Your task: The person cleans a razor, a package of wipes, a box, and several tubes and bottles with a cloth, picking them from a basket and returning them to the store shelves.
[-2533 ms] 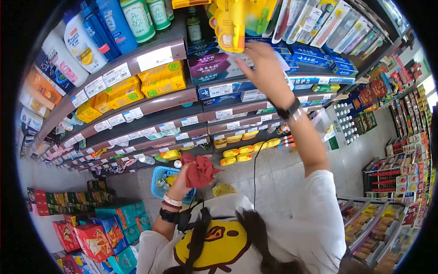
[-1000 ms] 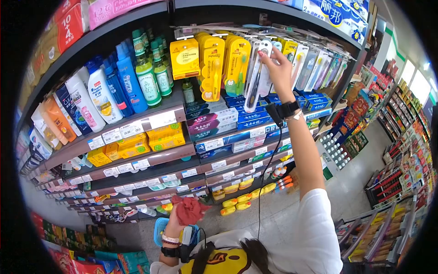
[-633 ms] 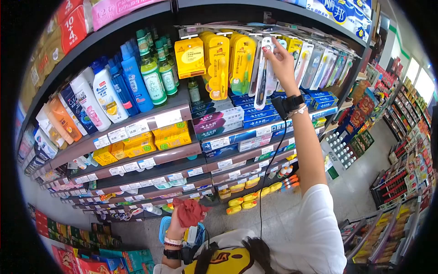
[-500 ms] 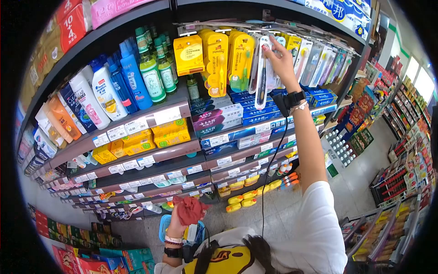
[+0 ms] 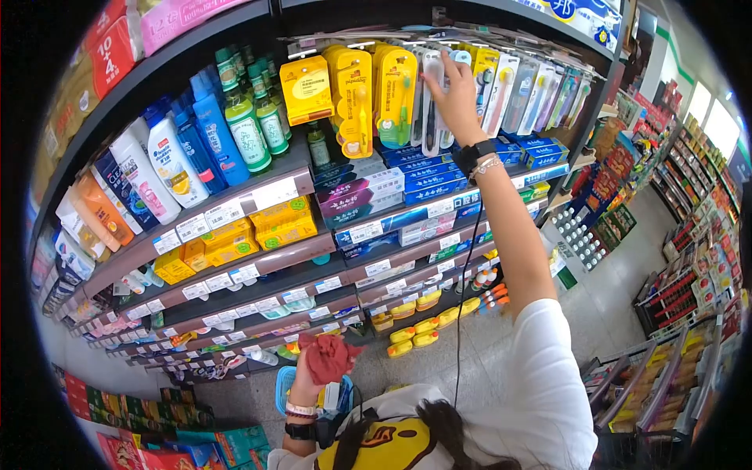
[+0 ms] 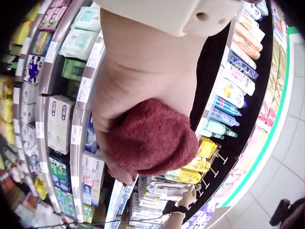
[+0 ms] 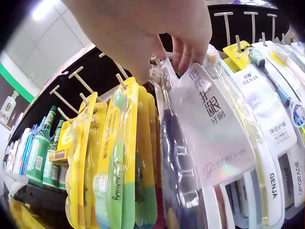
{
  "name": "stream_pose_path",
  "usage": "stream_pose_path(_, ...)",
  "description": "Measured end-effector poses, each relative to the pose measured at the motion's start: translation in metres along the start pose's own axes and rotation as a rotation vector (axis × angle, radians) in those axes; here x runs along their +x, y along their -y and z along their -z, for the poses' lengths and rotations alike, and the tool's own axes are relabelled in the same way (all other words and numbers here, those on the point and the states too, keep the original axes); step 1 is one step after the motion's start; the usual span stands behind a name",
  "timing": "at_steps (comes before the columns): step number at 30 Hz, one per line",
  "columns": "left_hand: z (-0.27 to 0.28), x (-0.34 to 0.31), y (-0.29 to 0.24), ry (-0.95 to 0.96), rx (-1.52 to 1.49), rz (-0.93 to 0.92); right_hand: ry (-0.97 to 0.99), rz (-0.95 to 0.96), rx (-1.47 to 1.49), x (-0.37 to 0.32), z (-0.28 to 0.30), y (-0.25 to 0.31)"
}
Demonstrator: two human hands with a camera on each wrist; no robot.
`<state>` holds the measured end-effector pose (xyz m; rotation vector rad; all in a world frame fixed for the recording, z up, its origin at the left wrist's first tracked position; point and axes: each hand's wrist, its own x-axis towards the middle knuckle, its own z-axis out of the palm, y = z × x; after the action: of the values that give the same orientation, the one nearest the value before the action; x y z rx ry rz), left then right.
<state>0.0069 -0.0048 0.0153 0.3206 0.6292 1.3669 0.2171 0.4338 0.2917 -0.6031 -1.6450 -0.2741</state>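
Note:
At the hook row, my right hand [image 5: 456, 100] pinches the top of a hanging toothbrush pack [image 5: 431, 129]. In the right wrist view, its fingers curl at the top of this clear pack, beside a white card [image 7: 209, 124] with dark lettering; a dark-handled toothbrush [image 7: 176, 157] shows through the plastic. Yellow children's toothbrush packs [image 5: 394, 94] hang just left of the hand. Low in front of the body, my left hand [image 5: 304, 382] grips a bunched dark red cloth [image 5: 330, 359]. The left wrist view shows that fuzzy cloth [image 6: 152, 138] covering most of the fingers.
Blue toothpaste boxes [image 5: 433, 182] lie below the toothbrushes. Bottles [image 5: 176, 160] stand to the left, yellow boxes [image 5: 286, 223] one shelf lower. A blue basket [image 5: 286, 388] is on the floor below the left hand. A black cable [image 5: 462, 313] hangs from the right wrist.
My right hand went from the yellow packs to a dark-handled toothbrush pack, held it tilted forward, and is now back among the hanging packs. My left hand keeps the cloth.

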Motion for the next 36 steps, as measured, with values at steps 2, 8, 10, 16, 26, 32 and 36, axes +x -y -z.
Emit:
stream_pose_path(2,-0.003,-0.003,-0.001,0.03,-0.008,-0.005,-0.041,-0.017,0.004,-0.006,-0.003,0.002)
stream_pose_path(8,-0.002,-0.01,-0.003,0.008,-0.055,0.016,-0.24,-0.094,-0.032,-0.054,0.026,0.068)
stream_pose_path(10,0.011,-0.012,0.0,-0.029,-0.018,0.012,-0.301,-0.18,0.062,-0.105,0.042,0.119)
stream_pose_path(16,0.024,-0.009,0.002,-0.212,0.027,0.012,0.892,0.007,0.821,-0.257,0.073,0.275)
stream_pose_path(26,0.127,-0.045,0.068,-0.265,-0.103,0.255,1.473,-1.067,1.055,-0.423,0.062,0.32)
stream_pose_path(32,0.176,-0.089,0.083,-0.223,-0.197,0.372,1.517,-1.181,1.222,-0.545,0.042,0.348)
stream_pose_path(36,0.245,-0.127,0.106,0.093,0.798,0.105,1.969,-1.466,1.314,-0.541,0.029,0.389)
